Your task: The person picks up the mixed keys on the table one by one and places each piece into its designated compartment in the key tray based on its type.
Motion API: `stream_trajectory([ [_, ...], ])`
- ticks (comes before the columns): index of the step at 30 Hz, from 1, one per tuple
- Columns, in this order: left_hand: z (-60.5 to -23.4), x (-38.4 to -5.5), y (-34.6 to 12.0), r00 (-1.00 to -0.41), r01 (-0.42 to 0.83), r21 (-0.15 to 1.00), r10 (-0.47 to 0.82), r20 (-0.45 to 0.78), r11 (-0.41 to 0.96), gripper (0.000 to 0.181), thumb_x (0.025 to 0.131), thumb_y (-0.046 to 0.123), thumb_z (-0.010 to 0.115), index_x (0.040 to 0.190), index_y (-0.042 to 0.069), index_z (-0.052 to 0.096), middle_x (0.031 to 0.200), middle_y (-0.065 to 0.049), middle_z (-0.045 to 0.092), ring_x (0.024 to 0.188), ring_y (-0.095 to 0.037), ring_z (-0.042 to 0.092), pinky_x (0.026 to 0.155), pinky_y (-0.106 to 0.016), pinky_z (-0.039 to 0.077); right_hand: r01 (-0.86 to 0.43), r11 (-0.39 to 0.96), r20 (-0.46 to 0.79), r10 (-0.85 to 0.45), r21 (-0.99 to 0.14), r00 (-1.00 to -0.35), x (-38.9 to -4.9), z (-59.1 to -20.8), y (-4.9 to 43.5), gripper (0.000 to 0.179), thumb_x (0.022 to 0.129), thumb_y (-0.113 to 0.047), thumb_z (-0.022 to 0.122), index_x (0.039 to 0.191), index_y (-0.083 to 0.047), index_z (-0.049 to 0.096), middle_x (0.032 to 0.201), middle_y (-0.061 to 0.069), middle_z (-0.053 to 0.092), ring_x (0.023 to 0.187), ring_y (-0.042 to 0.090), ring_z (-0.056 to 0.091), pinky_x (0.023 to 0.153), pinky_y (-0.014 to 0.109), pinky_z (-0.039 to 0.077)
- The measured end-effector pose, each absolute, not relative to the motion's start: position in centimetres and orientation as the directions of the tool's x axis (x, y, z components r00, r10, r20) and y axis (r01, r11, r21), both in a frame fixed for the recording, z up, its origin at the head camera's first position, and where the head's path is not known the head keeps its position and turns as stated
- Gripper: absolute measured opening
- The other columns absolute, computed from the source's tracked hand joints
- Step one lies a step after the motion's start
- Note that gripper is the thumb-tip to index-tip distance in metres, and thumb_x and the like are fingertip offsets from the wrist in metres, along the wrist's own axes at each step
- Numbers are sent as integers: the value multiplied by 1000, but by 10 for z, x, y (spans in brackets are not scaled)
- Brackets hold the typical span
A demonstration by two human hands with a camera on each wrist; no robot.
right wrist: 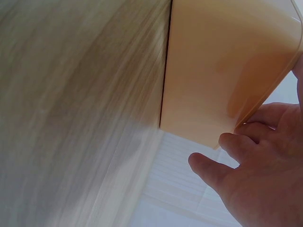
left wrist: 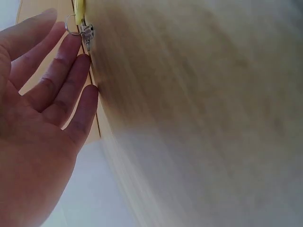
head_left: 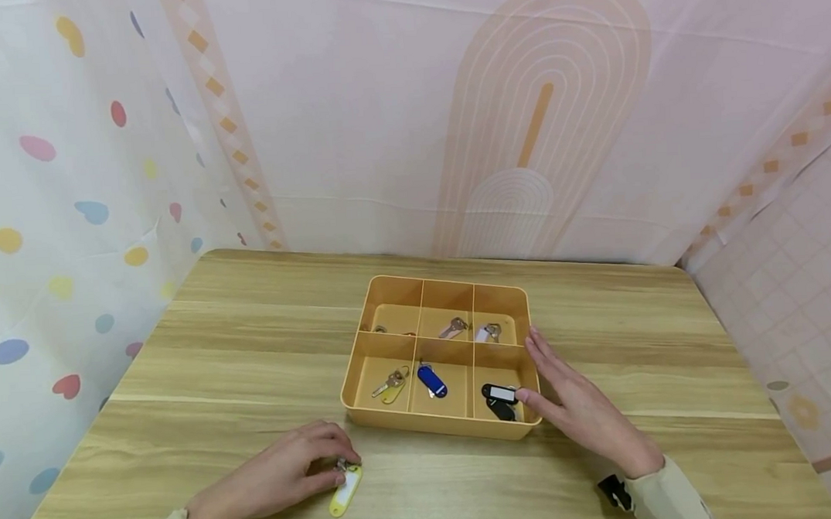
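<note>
The yellow key tag [head_left: 345, 489] lay on the table [head_left: 218, 361] under the left hand's [head_left: 275, 475] fingertips, not gripped; it might slide away. The right hand [head_left: 578, 407], flat and loose, steadied the tray [head_left: 437, 427].

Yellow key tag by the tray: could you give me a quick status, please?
Left hand fingertips on yellow key tag, flat on table. Right hand open against tray right wall. Nothing in the way.
</note>
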State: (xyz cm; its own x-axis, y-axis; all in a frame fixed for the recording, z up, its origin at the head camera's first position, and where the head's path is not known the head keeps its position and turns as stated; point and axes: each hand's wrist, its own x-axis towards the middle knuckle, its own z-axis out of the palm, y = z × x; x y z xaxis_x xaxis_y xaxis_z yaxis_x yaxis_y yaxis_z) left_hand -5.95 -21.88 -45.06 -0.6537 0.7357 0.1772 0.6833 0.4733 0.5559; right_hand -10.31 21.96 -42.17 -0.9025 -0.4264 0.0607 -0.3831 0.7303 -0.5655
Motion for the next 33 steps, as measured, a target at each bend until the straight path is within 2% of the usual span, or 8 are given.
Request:
stream_trajectory([
  [5,-450,-59,-219,-659,680,536,738,148,500,12,95,18,76,105,25,75,112,16,64,103,-7,60,85,-33,56,-384,729,65,-426,-567,-903,-103,-422,220,81,106,-46,57,163,-1,21,173,3,2,154,37,21,119,61,25],
  [17,-451,-61,-214,-615,758,433,755,227,488,14,90,11,79,97,22,75,102,17,65,94,-1,60,80,-26,55,-385,721,64,-429,-577,-901,-103,-421,219,81,106,-46,57,163,-2,20,173,3,0,154,38,22,120,61,25],
  [21,-451,-62,-213,-598,772,431,762,247,467,12,91,11,79,94,22,75,98,17,66,90,1,60,77,-22,55,-385,721,64,-430,-576,-900,-103,-421,219,81,106,-46,56,163,-1,20,173,4,1,154,38,22,119,61,26],
  [33,-443,-60,-216,-622,765,456,707,337,455,8,97,17,74,98,24,76,101,16,68,91,0,63,79,-20,56,-387,722,67,-430,-573,-901,-102,-421,219,81,106,-46,56,163,-2,20,173,3,2,154,37,21,120,59,25],
])
